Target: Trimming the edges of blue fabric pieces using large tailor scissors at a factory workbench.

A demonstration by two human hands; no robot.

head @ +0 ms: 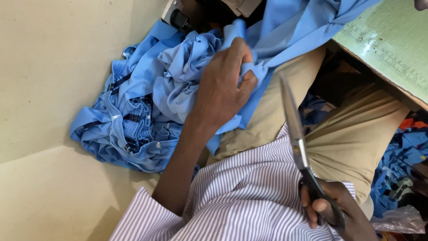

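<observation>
Left hand (223, 85) reached far-left – fingers clamped on light-blue fabric pile (147, 111) heaped on floor by wall. Right hand (332, 209) gripped tailor's shears (296, 138) near lap – blades together, pointing far. Best kept shut, clear of thigh.

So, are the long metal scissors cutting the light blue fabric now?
No, the long metal scissors are held closed in the right hand, apart from the light blue fabric.

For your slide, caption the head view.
Left hand grips crumpled light-blue cloth; right hand holds long steel scissors.
</observation>
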